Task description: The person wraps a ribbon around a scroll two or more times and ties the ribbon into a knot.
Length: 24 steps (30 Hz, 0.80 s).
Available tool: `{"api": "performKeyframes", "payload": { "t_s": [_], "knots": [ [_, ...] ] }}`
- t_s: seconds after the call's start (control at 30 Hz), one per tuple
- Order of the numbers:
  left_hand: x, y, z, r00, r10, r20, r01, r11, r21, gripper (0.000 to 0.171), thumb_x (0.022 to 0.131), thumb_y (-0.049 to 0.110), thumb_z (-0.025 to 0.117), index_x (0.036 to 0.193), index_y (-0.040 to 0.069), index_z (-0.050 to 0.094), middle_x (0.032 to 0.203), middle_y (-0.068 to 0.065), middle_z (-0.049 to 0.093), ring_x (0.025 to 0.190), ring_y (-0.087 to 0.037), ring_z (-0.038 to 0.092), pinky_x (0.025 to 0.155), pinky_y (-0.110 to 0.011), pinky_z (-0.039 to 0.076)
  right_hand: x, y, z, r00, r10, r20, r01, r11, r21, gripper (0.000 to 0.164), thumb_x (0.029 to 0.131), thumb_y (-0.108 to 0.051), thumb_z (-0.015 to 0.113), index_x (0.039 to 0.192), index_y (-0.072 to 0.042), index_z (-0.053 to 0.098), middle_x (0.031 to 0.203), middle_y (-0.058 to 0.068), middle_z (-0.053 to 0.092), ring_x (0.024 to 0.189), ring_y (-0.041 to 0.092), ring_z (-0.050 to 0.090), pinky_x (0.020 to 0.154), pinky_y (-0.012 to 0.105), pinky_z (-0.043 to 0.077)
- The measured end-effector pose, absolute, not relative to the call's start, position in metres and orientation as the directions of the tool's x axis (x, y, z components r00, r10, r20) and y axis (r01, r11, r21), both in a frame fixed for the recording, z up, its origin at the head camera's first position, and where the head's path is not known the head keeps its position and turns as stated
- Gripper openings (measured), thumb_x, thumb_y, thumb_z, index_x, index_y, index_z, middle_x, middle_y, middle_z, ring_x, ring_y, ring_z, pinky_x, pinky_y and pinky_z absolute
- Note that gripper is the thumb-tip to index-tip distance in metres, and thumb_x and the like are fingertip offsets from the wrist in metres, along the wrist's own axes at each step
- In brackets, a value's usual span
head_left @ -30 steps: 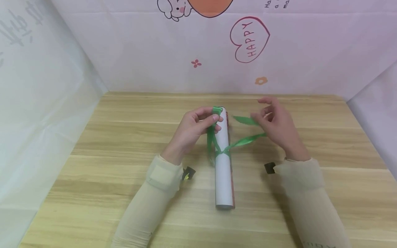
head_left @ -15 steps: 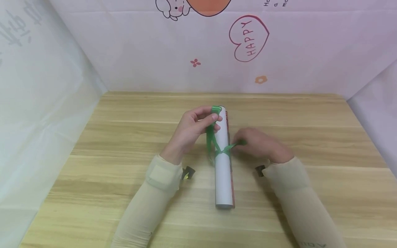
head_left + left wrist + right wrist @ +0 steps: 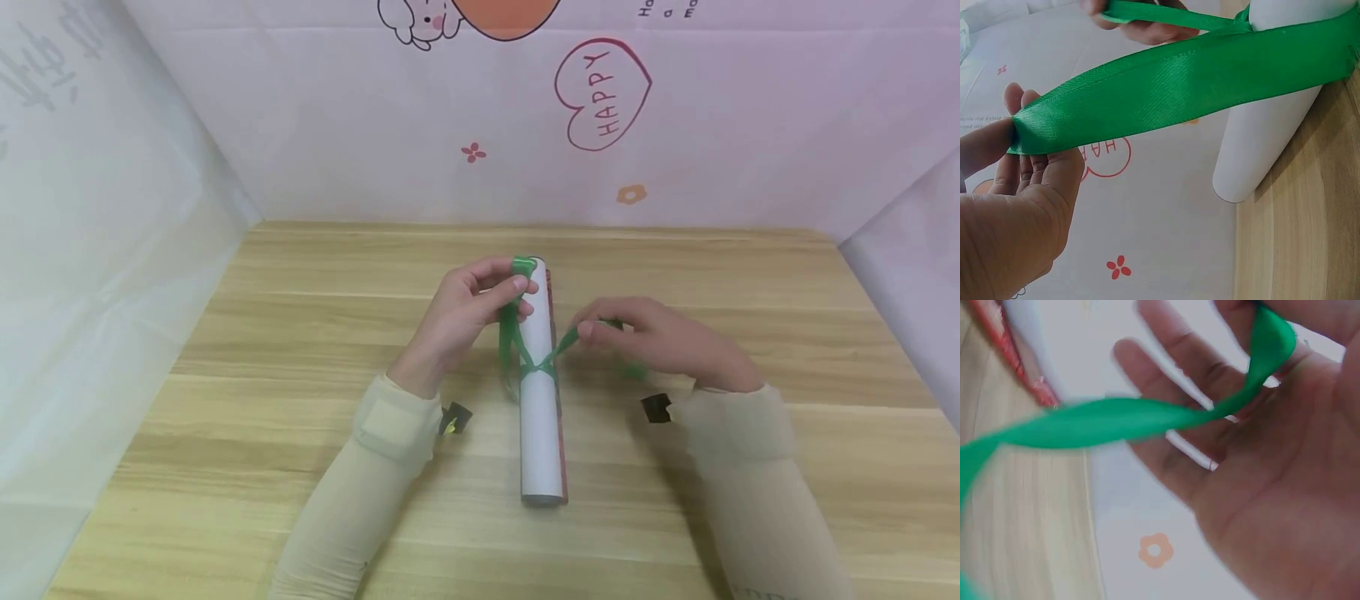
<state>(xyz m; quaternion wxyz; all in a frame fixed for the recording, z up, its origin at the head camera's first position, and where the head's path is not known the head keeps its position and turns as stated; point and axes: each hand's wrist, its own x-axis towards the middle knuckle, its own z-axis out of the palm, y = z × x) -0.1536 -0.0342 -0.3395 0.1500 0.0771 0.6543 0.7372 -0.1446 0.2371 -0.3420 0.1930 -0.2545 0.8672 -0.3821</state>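
Observation:
A white paper roll (image 3: 541,442) lies lengthwise on the wooden table, with a red patterned edge along its right side. Green satin ribbon (image 3: 1147,94) goes round its middle and crosses on top. My left hand (image 3: 459,312) pinches one length of the ribbon between thumb and fingers, over the far part of the roll. On the right side, my right hand (image 3: 663,337) pinches the other length between thumb and forefinger. That length (image 3: 1097,422) is stretched and twisted in the right wrist view, where the other fingers are spread loosely. The roll's underside is hidden.
The wooden table (image 3: 300,367) runs back to a white printed cloth (image 3: 360,133) with a heart and flowers. More white cloth (image 3: 97,275) hangs at the left side. Small black wrist cameras (image 3: 657,408) stick out from the beige sleeves.
My right hand came in from the upper right close to the knot, then drew back right with the ribbon, its loose end now hanging below the hand. My left hand and the roll stay put.

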Motion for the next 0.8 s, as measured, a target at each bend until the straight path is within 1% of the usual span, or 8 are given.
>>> {"api": "performKeyframes", "payload": {
  "t_s": [0.1,0.2,0.27,0.37,0.43,0.6,0.67,0.8],
  "knots": [
    [-0.154,-0.035,-0.34,-0.943,0.326,-0.073,-0.111,-0.1,0.989,0.029,0.103,0.009,0.067,0.131,0.001,0.068,0.103,-0.001,0.074,0.078,-0.011,0.073,0.103,-0.041,0.059,-0.144,0.236,-0.339,-0.788,-0.605,-0.11,-0.278,0.51,-0.814,0.024,0.113,-0.034,0.051,0.122,-0.03,0.073,0.122,-0.002,0.074,0.112,0.02,0.064,0.096,0.031,0.054],
    [-0.154,-0.035,-0.34,-0.941,0.333,-0.061,-0.101,-0.105,0.989,0.03,0.103,0.009,0.067,0.132,0.0,0.068,0.102,0.0,0.074,0.077,-0.011,0.072,0.104,-0.041,0.059,-0.145,0.232,-0.34,-0.787,-0.614,-0.065,-0.261,0.425,-0.867,0.03,0.114,-0.032,0.047,0.129,-0.025,0.072,0.129,-0.001,0.073,0.121,0.018,0.063,0.103,0.028,0.052],
    [-0.153,-0.035,-0.34,-0.94,0.337,-0.054,-0.095,-0.105,0.99,0.031,0.104,0.008,0.066,0.133,-0.001,0.067,0.103,-0.001,0.075,0.077,-0.011,0.072,0.105,-0.042,0.059,-0.146,0.23,-0.342,-0.793,-0.608,-0.031,-0.248,0.369,-0.896,0.032,0.115,-0.029,0.046,0.13,-0.018,0.071,0.131,0.002,0.073,0.126,0.017,0.063,0.108,0.026,0.049],
    [-0.153,-0.035,-0.341,-0.938,0.342,-0.053,-0.092,-0.1,0.991,0.032,0.104,0.008,0.066,0.135,-0.002,0.066,0.105,-0.002,0.075,0.077,-0.01,0.072,0.106,-0.043,0.059,-0.147,0.226,-0.346,-0.807,-0.59,0.032,-0.239,0.276,-0.931,0.031,0.115,-0.024,0.045,0.122,-0.008,0.07,0.126,0.004,0.074,0.127,0.017,0.064,0.111,0.025,0.049],
    [-0.153,-0.034,-0.341,-0.937,0.345,-0.055,-0.094,-0.095,0.991,0.034,0.104,0.008,0.066,0.136,-0.003,0.065,0.107,-0.003,0.075,0.077,-0.01,0.072,0.106,-0.043,0.058,-0.148,0.222,-0.349,-0.811,-0.579,0.082,-0.236,0.197,-0.952,0.03,0.115,-0.02,0.045,0.117,-0.002,0.068,0.121,0.003,0.075,0.124,0.017,0.066,0.111,0.026,0.05],
    [-0.153,-0.033,-0.342,-0.938,0.342,-0.06,-0.095,-0.088,0.992,0.034,0.103,0.007,0.066,0.136,-0.001,0.066,0.112,-0.009,0.075,0.077,-0.009,0.072,0.106,-0.043,0.059,-0.149,0.211,-0.357,-0.812,-0.547,0.202,-0.234,-0.012,-0.972,0.027,0.114,-0.012,0.043,0.117,-0.002,0.067,0.112,0.002,0.075,0.113,0.016,0.071,0.109,0.028,0.053],
    [-0.153,-0.033,-0.341,-0.939,0.34,-0.059,-0.094,-0.089,0.992,0.033,0.103,0.007,0.066,0.135,0.0,0.067,0.114,-0.011,0.075,0.077,-0.01,0.073,0.106,-0.043,0.059,-0.15,0.207,-0.359,-0.83,-0.512,0.223,-0.238,-0.037,-0.971,0.026,0.114,-0.013,0.043,0.116,-0.007,0.068,0.107,0.001,0.072,0.107,0.015,0.07,0.106,0.027,0.055],
    [-0.152,-0.032,-0.341,-0.937,0.344,-0.059,-0.098,-0.096,0.991,0.032,0.103,0.007,0.066,0.135,0.0,0.067,0.114,-0.011,0.076,0.077,-0.01,0.073,0.106,-0.043,0.059,-0.149,0.199,-0.362,-0.87,-0.443,0.217,-0.217,-0.053,-0.975,0.025,0.115,-0.019,0.042,0.11,-0.011,0.066,0.098,0.0,0.061,0.096,0.016,0.065,0.097,0.026,0.057]
  ]
}}
